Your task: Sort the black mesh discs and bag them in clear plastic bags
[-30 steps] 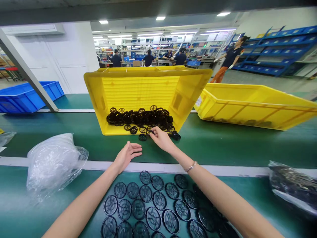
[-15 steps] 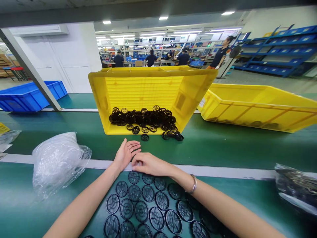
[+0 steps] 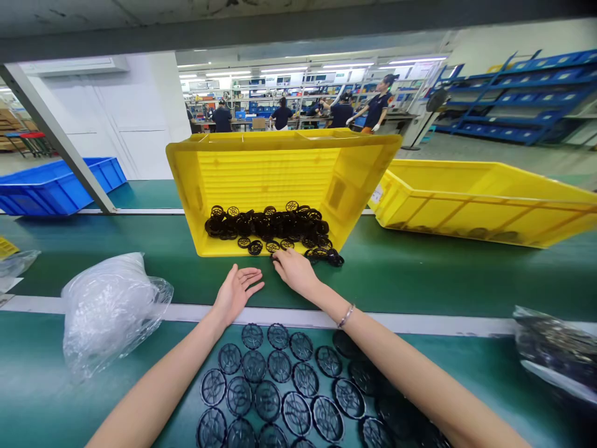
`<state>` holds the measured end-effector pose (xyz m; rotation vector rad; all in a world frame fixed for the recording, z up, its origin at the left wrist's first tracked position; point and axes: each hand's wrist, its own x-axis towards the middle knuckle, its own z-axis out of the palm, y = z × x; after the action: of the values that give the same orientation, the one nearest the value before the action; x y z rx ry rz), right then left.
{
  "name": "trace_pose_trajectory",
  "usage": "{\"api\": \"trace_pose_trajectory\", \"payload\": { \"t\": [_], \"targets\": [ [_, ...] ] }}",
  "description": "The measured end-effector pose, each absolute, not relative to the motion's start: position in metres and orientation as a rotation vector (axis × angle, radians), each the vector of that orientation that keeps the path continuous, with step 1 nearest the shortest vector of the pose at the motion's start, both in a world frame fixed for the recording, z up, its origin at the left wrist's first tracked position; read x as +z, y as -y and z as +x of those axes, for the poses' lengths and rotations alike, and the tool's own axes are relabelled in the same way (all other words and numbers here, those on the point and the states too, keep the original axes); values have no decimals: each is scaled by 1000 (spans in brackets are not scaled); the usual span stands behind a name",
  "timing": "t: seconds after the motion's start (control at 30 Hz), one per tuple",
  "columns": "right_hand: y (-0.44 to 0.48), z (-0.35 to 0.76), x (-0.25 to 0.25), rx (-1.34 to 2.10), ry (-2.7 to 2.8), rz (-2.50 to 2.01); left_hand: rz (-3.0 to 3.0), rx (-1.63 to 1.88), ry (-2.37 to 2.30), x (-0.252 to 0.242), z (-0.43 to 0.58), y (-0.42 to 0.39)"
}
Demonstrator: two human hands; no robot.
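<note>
My left hand (image 3: 237, 291) is open, palm turned inward with its fingers stretched out, and holds nothing above the green surface. Farther forward, my right hand (image 3: 295, 271) has its fingertips closed on a black spoked ring (image 3: 273, 256) at the front lip of the yellow bin; the fingers cover most of that ring. Tipped on its side, the yellow bin (image 3: 268, 171) opens toward me with a heap of black spoked rings (image 3: 265, 224) inside. Several larger-looking black spoked rings (image 3: 296, 412) lie flat in rows below my hands, partly behind my right forearm.
A clear plastic bag of white material (image 3: 109, 311) sits at left, and a bag of dark parts (image 3: 557, 354) at right. Behind stand a blue bin (image 3: 56, 183) and a second yellow bin (image 3: 485, 202). A metal post (image 3: 60, 137) rises at left. Several people work in the background.
My right hand has moved forward and right, from beside my left hand to the loose ring at the bin's lip. My left hand has stayed nearly still.
</note>
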<state>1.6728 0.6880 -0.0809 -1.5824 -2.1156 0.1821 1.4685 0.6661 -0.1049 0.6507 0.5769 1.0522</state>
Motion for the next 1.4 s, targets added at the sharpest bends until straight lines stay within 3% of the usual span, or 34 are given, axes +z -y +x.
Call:
{"api": "trace_pose_trajectory", "payload": {
  "t": [0.17,0.33,0.4,0.8,1.4],
  "targets": [
    [-664,1714,-63,523,1979,-1544,641,1027,-584,-101,1465,-665],
    [-608,1765,-43,1081,1673,-1476,683,1005,-570,-100,1461,-662],
    [-582,1785,-40,1131,1578,-1497,693,1005,-579,-98,1459,-661],
    [-406,1864,-75,623,1333,-2008,780,981,-616,-93,1455,-663],
    [-180,1754,-73,139,1365,-2035,899,1014,-684,-90,1455,-667]
  ]
}}
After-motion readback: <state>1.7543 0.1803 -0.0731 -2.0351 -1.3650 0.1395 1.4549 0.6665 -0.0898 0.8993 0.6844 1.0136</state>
